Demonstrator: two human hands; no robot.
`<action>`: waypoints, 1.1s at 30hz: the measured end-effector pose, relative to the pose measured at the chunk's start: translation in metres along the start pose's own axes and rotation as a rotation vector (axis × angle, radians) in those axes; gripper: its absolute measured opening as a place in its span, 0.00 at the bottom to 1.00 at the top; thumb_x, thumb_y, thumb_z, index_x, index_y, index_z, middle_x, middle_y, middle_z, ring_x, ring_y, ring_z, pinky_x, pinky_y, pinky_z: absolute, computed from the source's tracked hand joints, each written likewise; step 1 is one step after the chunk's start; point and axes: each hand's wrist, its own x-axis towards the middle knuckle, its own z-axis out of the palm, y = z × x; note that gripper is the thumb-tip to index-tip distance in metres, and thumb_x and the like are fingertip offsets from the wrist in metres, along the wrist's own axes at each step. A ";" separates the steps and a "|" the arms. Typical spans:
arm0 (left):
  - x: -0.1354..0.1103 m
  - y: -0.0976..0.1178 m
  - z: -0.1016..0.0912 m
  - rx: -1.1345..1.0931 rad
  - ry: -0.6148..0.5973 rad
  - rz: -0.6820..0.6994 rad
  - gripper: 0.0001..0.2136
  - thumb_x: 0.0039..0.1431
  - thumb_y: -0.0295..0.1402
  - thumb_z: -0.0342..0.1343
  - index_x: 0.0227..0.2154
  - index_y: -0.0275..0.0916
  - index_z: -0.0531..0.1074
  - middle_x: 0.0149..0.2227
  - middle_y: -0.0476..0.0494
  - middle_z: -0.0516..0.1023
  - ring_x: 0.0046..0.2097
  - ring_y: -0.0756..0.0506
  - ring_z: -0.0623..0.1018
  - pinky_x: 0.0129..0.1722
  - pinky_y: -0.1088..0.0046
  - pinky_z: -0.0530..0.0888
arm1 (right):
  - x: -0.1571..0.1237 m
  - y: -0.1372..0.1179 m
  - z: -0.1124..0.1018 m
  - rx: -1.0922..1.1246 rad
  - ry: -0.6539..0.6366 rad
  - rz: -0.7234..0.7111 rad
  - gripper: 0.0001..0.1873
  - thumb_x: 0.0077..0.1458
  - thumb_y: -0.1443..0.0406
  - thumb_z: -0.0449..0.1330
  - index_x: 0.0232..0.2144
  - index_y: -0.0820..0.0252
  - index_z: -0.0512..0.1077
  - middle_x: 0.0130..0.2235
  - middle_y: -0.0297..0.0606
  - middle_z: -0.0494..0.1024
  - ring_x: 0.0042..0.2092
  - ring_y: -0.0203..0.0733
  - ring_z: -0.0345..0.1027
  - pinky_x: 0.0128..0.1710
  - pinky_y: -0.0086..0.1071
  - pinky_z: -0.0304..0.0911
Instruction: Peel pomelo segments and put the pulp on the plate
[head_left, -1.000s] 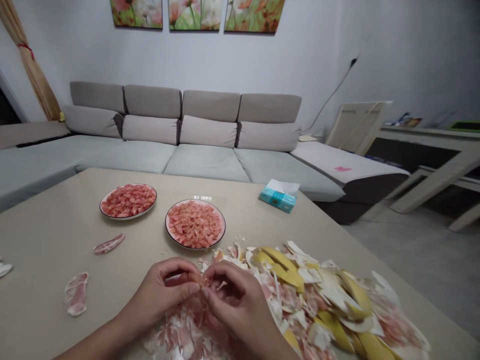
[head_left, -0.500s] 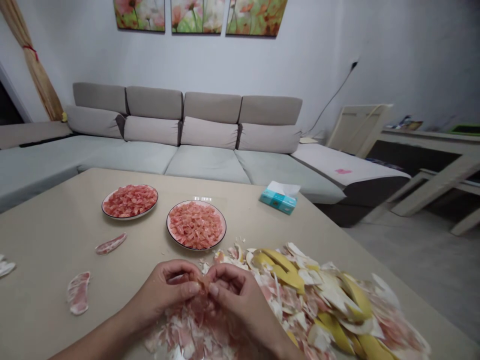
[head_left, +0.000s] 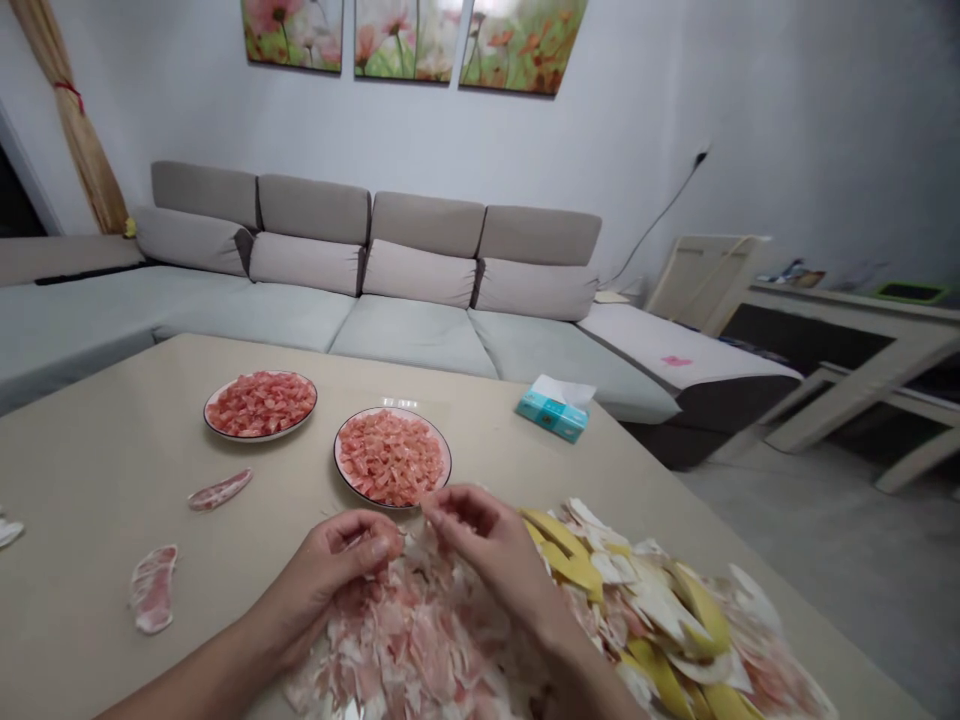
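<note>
My right hand [head_left: 491,545] pinches a small piece of pomelo pulp [head_left: 428,503] by the front edge of the nearer plate [head_left: 342,476], which is heaped with pink pulp pieces [head_left: 392,456]. To its left, my left hand [head_left: 337,565] is closed, thumb against fingers; what it holds, if anything, cannot be made out. Below both hands lies a pile of pale pink membrane scraps [head_left: 412,640]. Two pomelo segments in their skins, one slim [head_left: 220,491] and one wider [head_left: 155,590], rest on the table at the left.
A second plate [head_left: 264,437] of pulp stands farther back left. Yellow and white pomelo peel [head_left: 675,620] is piled at the right. A blue tissue pack [head_left: 553,408] lies near the table's far right edge. Behind the table [head_left: 90,440] stretches a grey sofa [head_left: 412,330].
My hands have come apart. The right one has moved up toward the nearer plate with a bit of pulp, while the left stays over the scraps. The view has shifted slightly.
</note>
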 end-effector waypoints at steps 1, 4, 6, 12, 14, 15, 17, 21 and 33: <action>0.000 0.001 0.000 -0.003 0.010 -0.005 0.09 0.54 0.35 0.64 0.34 0.36 0.74 0.30 0.50 0.67 0.30 0.54 0.67 0.29 0.80 0.69 | 0.011 -0.003 -0.002 -0.142 0.038 -0.073 0.11 0.49 0.59 0.65 0.32 0.61 0.75 0.29 0.35 0.77 0.29 0.37 0.68 0.30 0.28 0.64; 0.001 0.001 -0.002 0.019 0.015 -0.012 0.09 0.54 0.35 0.64 0.35 0.37 0.74 0.32 0.50 0.67 0.30 0.54 0.67 0.30 0.81 0.69 | 0.047 -0.006 0.000 -0.404 0.080 -0.210 0.06 0.49 0.64 0.62 0.30 0.61 0.76 0.31 0.38 0.79 0.31 0.40 0.71 0.32 0.31 0.66; 0.001 -0.001 -0.002 0.036 0.018 0.001 0.09 0.53 0.35 0.64 0.34 0.37 0.74 0.32 0.50 0.68 0.30 0.54 0.67 0.30 0.81 0.68 | 0.066 -0.005 0.003 -0.451 0.085 -0.224 0.05 0.48 0.66 0.61 0.29 0.61 0.76 0.30 0.38 0.80 0.30 0.40 0.71 0.32 0.31 0.66; 0.003 -0.005 -0.005 0.138 0.060 0.052 0.11 0.52 0.36 0.65 0.34 0.37 0.73 0.34 0.48 0.73 0.31 0.52 0.71 0.29 0.80 0.67 | 0.053 -0.006 0.003 -0.519 0.102 -0.271 0.13 0.52 0.67 0.58 0.41 0.61 0.76 0.42 0.43 0.80 0.36 0.42 0.73 0.40 0.36 0.67; 0.003 -0.005 -0.004 0.187 0.063 0.094 0.09 0.51 0.35 0.65 0.33 0.37 0.73 0.34 0.47 0.75 0.34 0.50 0.73 0.32 0.79 0.69 | 0.029 -0.008 0.003 -0.504 0.051 -0.262 0.12 0.55 0.65 0.57 0.40 0.59 0.77 0.40 0.41 0.81 0.36 0.42 0.73 0.36 0.34 0.67; 0.003 -0.006 -0.003 0.208 0.057 0.120 0.09 0.51 0.34 0.65 0.32 0.37 0.73 0.34 0.47 0.75 0.36 0.49 0.74 0.35 0.77 0.70 | 0.016 -0.007 0.003 -0.456 -0.016 -0.223 0.11 0.56 0.63 0.58 0.40 0.58 0.77 0.39 0.40 0.81 0.36 0.42 0.73 0.35 0.32 0.67; 0.001 -0.006 -0.001 0.246 0.040 0.163 0.08 0.51 0.33 0.65 0.32 0.37 0.74 0.35 0.46 0.77 0.39 0.46 0.75 0.39 0.74 0.71 | -0.007 -0.004 0.006 -0.374 -0.101 -0.137 0.10 0.54 0.61 0.61 0.38 0.57 0.78 0.38 0.39 0.81 0.35 0.41 0.72 0.32 0.30 0.66; -0.002 -0.008 0.003 0.316 0.046 0.178 0.06 0.51 0.31 0.64 0.31 0.38 0.74 0.35 0.45 0.78 0.41 0.44 0.76 0.43 0.69 0.71 | -0.031 0.008 0.014 -0.280 -0.139 -0.054 0.09 0.49 0.64 0.66 0.35 0.57 0.78 0.34 0.36 0.79 0.31 0.38 0.69 0.30 0.29 0.63; -0.004 -0.009 0.007 0.357 0.043 0.048 0.10 0.45 0.34 0.68 0.30 0.38 0.75 0.30 0.48 0.77 0.36 0.45 0.75 0.35 0.74 0.70 | -0.036 0.011 0.013 0.109 -0.201 0.184 0.14 0.43 0.58 0.71 0.30 0.61 0.77 0.24 0.33 0.74 0.26 0.35 0.65 0.27 0.28 0.60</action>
